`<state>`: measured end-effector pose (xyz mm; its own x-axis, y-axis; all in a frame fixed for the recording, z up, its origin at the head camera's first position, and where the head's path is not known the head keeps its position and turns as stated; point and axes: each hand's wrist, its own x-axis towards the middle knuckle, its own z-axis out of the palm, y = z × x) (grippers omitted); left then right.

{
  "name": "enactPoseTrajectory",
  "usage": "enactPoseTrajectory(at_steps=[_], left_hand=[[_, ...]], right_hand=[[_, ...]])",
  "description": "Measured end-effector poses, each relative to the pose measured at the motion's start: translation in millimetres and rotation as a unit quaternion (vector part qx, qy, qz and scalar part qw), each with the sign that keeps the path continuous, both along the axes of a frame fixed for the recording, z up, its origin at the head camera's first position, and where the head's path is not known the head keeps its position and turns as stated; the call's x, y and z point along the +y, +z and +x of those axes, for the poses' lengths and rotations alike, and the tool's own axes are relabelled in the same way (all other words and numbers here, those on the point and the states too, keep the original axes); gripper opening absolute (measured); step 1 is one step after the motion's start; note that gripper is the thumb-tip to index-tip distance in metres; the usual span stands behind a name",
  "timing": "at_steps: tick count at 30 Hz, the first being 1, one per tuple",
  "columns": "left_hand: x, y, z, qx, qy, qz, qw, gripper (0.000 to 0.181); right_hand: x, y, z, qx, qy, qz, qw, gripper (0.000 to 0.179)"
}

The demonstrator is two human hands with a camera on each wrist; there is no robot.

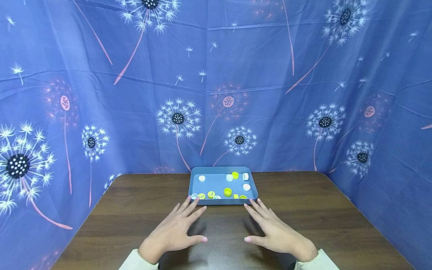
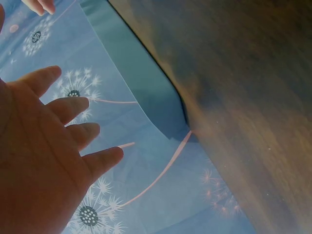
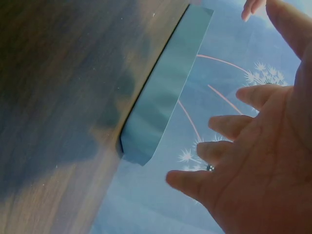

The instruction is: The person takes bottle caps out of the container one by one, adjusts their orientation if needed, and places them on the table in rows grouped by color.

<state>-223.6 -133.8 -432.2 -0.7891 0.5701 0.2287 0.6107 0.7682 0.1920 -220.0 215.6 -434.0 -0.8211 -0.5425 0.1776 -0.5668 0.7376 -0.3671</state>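
A shallow blue tray (image 1: 221, 201) lies on the table toward the back, holding several white and yellow bottle-cap-like discs, among them a yellow one (image 1: 227, 192) near its middle and a white one (image 1: 201, 178) at the far left. My left hand (image 1: 177, 228) is held palm down with fingers spread, its fingertips at the tray's near left corner in the head view. Mirroring it, my right hand (image 1: 278, 232) has spread fingers reaching the near right corner. Neither hand holds anything. Both wrist views show the tray's outer wall (image 2: 141, 73) beyond the spread fingers.
The brown wooden table (image 1: 141, 202) extends around the tray on both sides. A blue cloth with dandelion prints (image 1: 206, 93) hangs behind the table and along its left and right edges.
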Motion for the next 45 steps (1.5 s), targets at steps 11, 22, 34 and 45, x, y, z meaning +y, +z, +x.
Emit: enactPoseTrajectory(at_steps=[11,22,34,45], left_hand=[[-2.4,0.6,0.4,-0.014,0.002,0.004,0.9999,0.081],[-2.7,3.0,-1.2,-0.023,0.009,0.003,0.9997,0.083],[-5.1,9.1,-18.9,0.163,0.05,0.08,0.9822,0.055],[-0.7,-2.2,-61.8,0.119,0.13,0.16,0.9713,0.011]], right_hand=[[2.0,-1.9,0.9,0.002,0.003,0.0,1.0,0.087],[3.2,-2.8,1.5,0.001,0.005,0.007,1.0,0.087],[2.7,2.7,-1.3,0.0,-0.005,0.015,0.9999,0.093],[3.7,7.6,-3.0,-0.011,-0.027,0.019,0.9994,0.089]])
